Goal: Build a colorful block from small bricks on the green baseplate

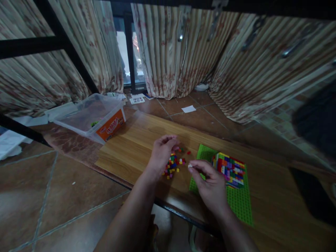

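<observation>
My right hand point(211, 183) pinches a small white toy brick point(190, 166) between thumb and fingertips, over the left edge of a green baseplate point(238, 206). A block of many-coloured bricks point(232, 171) is built up on that plate, just beyond the hand. My left hand point(163, 152) hovers at the far side of a pile of loose bricks point(172, 162), its fingers curled together. What those fingertips hold, if anything, is too small and blurred to make out. A single red brick point(188, 152) lies between the pile and the plate.
The wooden table point(136, 136) carries a dark flat object point(313, 194) at right. A clear plastic bin point(86, 115) with an orange label stands at the left end. Black metal bars point(70, 52) cross the upper left. Striped curtains point(170, 52) hang behind, with papers point(189, 109) on the tiled floor.
</observation>
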Demonstrator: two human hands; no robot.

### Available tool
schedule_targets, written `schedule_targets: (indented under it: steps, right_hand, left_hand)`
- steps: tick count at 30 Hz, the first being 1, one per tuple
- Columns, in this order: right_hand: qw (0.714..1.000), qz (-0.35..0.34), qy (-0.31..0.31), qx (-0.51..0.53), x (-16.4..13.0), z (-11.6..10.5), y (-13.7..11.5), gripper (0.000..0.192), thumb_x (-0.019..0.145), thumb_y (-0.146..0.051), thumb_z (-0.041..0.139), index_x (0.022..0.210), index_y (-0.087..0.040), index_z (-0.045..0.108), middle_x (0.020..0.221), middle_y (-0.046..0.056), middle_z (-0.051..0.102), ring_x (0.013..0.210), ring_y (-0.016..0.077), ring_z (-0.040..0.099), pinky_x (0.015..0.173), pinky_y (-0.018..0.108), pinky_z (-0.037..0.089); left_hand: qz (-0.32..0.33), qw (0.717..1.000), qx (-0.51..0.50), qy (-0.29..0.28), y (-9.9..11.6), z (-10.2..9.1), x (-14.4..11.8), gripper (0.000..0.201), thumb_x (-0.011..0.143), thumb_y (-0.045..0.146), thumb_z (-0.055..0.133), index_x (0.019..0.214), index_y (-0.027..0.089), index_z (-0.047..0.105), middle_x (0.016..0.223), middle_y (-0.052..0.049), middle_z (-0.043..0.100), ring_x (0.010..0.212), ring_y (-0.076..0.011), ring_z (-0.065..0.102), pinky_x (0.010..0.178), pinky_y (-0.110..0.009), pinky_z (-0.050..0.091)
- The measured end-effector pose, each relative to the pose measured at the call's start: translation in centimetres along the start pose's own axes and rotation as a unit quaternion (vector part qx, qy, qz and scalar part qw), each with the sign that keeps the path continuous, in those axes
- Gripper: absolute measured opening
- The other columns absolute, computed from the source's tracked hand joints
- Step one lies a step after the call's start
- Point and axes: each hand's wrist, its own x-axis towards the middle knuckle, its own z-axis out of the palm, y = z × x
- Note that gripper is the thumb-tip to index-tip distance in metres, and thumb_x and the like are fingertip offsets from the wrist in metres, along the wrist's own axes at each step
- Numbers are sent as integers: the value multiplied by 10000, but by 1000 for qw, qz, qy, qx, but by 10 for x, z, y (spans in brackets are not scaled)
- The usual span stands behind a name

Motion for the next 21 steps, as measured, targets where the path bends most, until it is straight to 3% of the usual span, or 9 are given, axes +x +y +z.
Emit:
schedule_targets:
  steps: [6, 11, 14, 17, 21]
  right_hand:
    - [997, 8, 75, 35, 6, -26, -10, 81, 851, -277, 656, 864, -243, 728, 918, 24, 712, 879, 169, 654, 789, 300, 524]
    - [979, 50, 199, 4, 14, -72, 6, 114, 798, -328, 703, 845, -235, 751, 888, 24, 737, 818, 180, 677, 755, 317, 544]
    - [967, 69, 244, -40, 15, -97, 19, 154, 756, -354, 732, 820, -215, 752, 836, 32, 749, 767, 195, 688, 735, 340, 552]
    - [969, 54, 226, -78, 12, -109, 27, 168, 756, -372, 731, 813, -215, 751, 832, 36, 750, 752, 199, 687, 711, 340, 552]
    - [980, 17, 155, -124, 6, -106, 29, 146, 821, -354, 676, 873, -243, 754, 887, 24, 747, 794, 189, 686, 733, 327, 545]
  left_hand:
    - [-14, 994, 86, -60, -10, 16, -9, 207, 723, 294, 671, 866, 147, 700, 781, -38, 691, 668, -114, 590, 636, -229, 452]
    - [34, 972, 189, -138, -34, 27, -12, 172, 767, 272, 622, 859, 158, 712, 794, -27, 684, 741, -138, 597, 704, -247, 459]
    - [46, 952, 234, -194, -49, 32, -13, 227, 806, 300, 594, 933, 149, 708, 829, -35, 684, 764, -147, 597, 721, -254, 459]
    - [49, 936, 273, -215, -58, 37, -17, 305, 833, 313, 571, 1061, 147, 688, 916, -53, 692, 772, -153, 605, 715, -263, 463]
    - [44, 922, 307, -230, -64, 43, -23, 356, 845, 313, 555, 1141, 149, 664, 965, -62, 698, 766, -156, 614, 714, -275, 473]
